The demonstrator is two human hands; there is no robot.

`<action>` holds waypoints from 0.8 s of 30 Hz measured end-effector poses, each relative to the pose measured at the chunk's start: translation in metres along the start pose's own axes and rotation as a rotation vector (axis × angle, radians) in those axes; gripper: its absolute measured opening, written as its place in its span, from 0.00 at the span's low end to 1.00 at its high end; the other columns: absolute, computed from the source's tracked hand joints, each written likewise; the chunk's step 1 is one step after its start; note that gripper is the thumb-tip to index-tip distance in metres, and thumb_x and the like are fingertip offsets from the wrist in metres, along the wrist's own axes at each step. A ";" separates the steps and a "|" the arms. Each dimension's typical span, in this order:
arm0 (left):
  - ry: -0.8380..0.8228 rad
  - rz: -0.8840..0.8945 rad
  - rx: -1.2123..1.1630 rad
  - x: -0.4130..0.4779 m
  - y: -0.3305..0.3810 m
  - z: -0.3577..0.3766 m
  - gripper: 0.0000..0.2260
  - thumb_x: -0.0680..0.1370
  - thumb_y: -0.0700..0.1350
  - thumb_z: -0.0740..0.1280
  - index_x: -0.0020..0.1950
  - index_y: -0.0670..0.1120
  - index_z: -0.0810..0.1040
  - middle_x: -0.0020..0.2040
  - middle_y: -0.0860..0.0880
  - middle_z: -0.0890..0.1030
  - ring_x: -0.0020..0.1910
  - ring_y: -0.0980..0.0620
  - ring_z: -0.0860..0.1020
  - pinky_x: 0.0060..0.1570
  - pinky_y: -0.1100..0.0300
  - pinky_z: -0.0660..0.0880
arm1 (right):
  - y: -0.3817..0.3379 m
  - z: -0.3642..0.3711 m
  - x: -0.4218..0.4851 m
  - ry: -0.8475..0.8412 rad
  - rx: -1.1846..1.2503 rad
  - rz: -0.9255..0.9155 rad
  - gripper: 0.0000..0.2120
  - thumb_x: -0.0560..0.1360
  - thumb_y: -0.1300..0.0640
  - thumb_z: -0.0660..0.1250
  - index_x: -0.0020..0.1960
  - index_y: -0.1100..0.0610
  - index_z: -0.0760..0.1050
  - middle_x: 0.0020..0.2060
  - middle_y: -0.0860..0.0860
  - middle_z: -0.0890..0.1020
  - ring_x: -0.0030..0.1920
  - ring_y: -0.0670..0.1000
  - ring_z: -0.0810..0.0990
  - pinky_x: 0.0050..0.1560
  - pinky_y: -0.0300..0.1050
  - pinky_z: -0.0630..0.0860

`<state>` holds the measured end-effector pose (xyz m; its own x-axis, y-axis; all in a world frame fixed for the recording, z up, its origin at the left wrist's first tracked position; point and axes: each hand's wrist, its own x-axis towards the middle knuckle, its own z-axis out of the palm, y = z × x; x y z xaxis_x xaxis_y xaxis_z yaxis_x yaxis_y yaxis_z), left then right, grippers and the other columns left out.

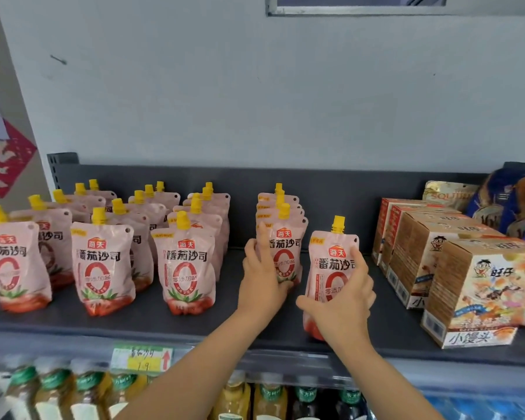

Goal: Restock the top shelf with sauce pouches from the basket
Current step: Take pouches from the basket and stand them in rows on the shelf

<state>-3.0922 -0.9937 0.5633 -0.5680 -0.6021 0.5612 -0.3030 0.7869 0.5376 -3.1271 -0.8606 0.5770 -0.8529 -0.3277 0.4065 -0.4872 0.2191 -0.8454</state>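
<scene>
- Grey wall (255,86) up top, with the dark top shelf (164,316) below it. The shelf already held three rows of pouches (103,259) on the left and a shorter fourth row (285,247) in the middle.
- Right hand (344,301) was wrapped around the lower half of one sauce pouch (331,256). The pouch was upright, close to the shelf's front edge and just right of the fourth row.
- Left hand (262,280) gripped the left side of that row's front pouch, index finger up across its face.
- Basket wasn't in view at all.
- My main worry: that pouch sat so near the front lip that letting go off-balance could've tipped it forward and off the shelf.
- Shoving it in front of the row could also have dominoed the soft packs behind, since they looked like they only leaned on each other.
- Snack boxes (455,268) were near on the right, so a wide swing might've bumped them.
- Pouches themselves were pale pink and squishy-looking, with a yellow screw cap, red logo, big red ring and tomato art at the base.
</scene>
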 end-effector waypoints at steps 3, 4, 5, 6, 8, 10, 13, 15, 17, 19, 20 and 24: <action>0.007 0.024 -0.029 0.003 0.000 0.002 0.55 0.71 0.49 0.74 0.73 0.55 0.27 0.74 0.47 0.50 0.71 0.46 0.61 0.59 0.53 0.73 | 0.003 0.000 0.001 -0.003 0.015 -0.016 0.57 0.57 0.58 0.80 0.75 0.45 0.48 0.68 0.52 0.60 0.67 0.54 0.57 0.67 0.63 0.61; 0.002 0.016 -0.065 0.004 -0.001 0.001 0.56 0.70 0.48 0.74 0.72 0.57 0.26 0.73 0.47 0.51 0.71 0.46 0.61 0.60 0.53 0.72 | 0.004 0.000 0.001 -0.004 0.022 -0.023 0.57 0.57 0.58 0.79 0.74 0.45 0.48 0.68 0.52 0.60 0.67 0.53 0.57 0.67 0.63 0.61; -0.014 0.010 -0.099 0.005 -0.003 0.001 0.57 0.70 0.47 0.75 0.71 0.58 0.25 0.72 0.48 0.53 0.70 0.47 0.61 0.62 0.53 0.70 | 0.005 0.000 0.001 -0.005 0.027 -0.029 0.57 0.56 0.58 0.79 0.74 0.44 0.49 0.68 0.52 0.60 0.67 0.53 0.57 0.67 0.62 0.61; -0.034 0.008 -0.119 0.007 -0.005 0.001 0.58 0.70 0.46 0.75 0.71 0.58 0.25 0.71 0.49 0.54 0.70 0.48 0.61 0.63 0.54 0.68 | 0.005 0.000 0.001 -0.006 0.031 -0.037 0.57 0.56 0.58 0.79 0.74 0.44 0.49 0.67 0.51 0.60 0.67 0.52 0.57 0.67 0.62 0.62; -0.078 0.016 -0.127 0.011 -0.009 0.000 0.59 0.70 0.45 0.76 0.69 0.59 0.23 0.70 0.50 0.54 0.69 0.48 0.60 0.65 0.54 0.66 | 0.006 0.001 0.000 -0.009 0.033 -0.052 0.57 0.56 0.58 0.79 0.74 0.44 0.49 0.67 0.51 0.60 0.66 0.52 0.57 0.67 0.62 0.62; -0.124 0.013 -0.136 0.016 -0.012 -0.001 0.59 0.70 0.44 0.75 0.67 0.61 0.22 0.71 0.50 0.53 0.70 0.48 0.59 0.67 0.53 0.63 | 0.007 0.001 0.000 -0.005 0.036 -0.058 0.57 0.56 0.58 0.79 0.74 0.44 0.49 0.67 0.52 0.60 0.66 0.51 0.57 0.67 0.62 0.62; -0.148 0.006 -0.157 0.021 -0.013 -0.002 0.60 0.69 0.45 0.76 0.66 0.62 0.21 0.72 0.50 0.52 0.72 0.47 0.57 0.68 0.53 0.63 | 0.009 0.001 0.001 0.013 0.042 -0.050 0.57 0.56 0.58 0.79 0.74 0.44 0.49 0.67 0.51 0.60 0.66 0.52 0.58 0.67 0.62 0.63; -0.128 0.004 -0.143 0.019 -0.013 -0.002 0.60 0.67 0.49 0.77 0.70 0.59 0.24 0.72 0.50 0.50 0.72 0.48 0.56 0.68 0.53 0.63 | 0.011 0.000 0.003 0.031 0.046 -0.045 0.57 0.56 0.58 0.79 0.74 0.44 0.49 0.67 0.51 0.60 0.66 0.52 0.58 0.67 0.63 0.63; -0.069 0.015 -0.041 0.016 -0.012 -0.002 0.60 0.65 0.55 0.77 0.73 0.55 0.28 0.74 0.51 0.45 0.74 0.47 0.52 0.70 0.52 0.58 | 0.014 0.000 0.004 0.053 0.041 -0.043 0.57 0.55 0.58 0.79 0.74 0.43 0.48 0.67 0.51 0.60 0.67 0.53 0.58 0.67 0.63 0.63; 0.046 0.127 0.129 0.014 -0.009 -0.005 0.57 0.65 0.58 0.75 0.75 0.51 0.34 0.76 0.48 0.41 0.76 0.45 0.46 0.72 0.51 0.47 | 0.016 0.000 0.006 0.070 0.035 -0.040 0.58 0.55 0.58 0.79 0.74 0.44 0.48 0.67 0.52 0.61 0.67 0.54 0.58 0.67 0.63 0.62; 0.114 0.261 0.213 0.015 -0.008 -0.008 0.53 0.66 0.57 0.75 0.76 0.49 0.39 0.76 0.45 0.44 0.75 0.43 0.47 0.73 0.50 0.45 | 0.018 0.000 0.007 0.077 0.032 -0.039 0.58 0.55 0.57 0.79 0.74 0.44 0.48 0.67 0.52 0.60 0.67 0.54 0.58 0.67 0.63 0.62; 0.136 0.893 0.737 0.038 0.012 -0.017 0.26 0.69 0.50 0.70 0.67 0.48 0.73 0.66 0.47 0.73 0.69 0.45 0.66 0.67 0.46 0.54 | 0.021 0.003 0.005 0.115 0.024 -0.057 0.58 0.55 0.58 0.79 0.75 0.46 0.47 0.67 0.52 0.60 0.66 0.54 0.58 0.66 0.60 0.62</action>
<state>-3.1042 -1.0092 0.6015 -0.7308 0.2312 0.6422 -0.2332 0.7997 -0.5533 -3.1415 -0.8606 0.5601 -0.8403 -0.2315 0.4902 -0.5322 0.1803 -0.8272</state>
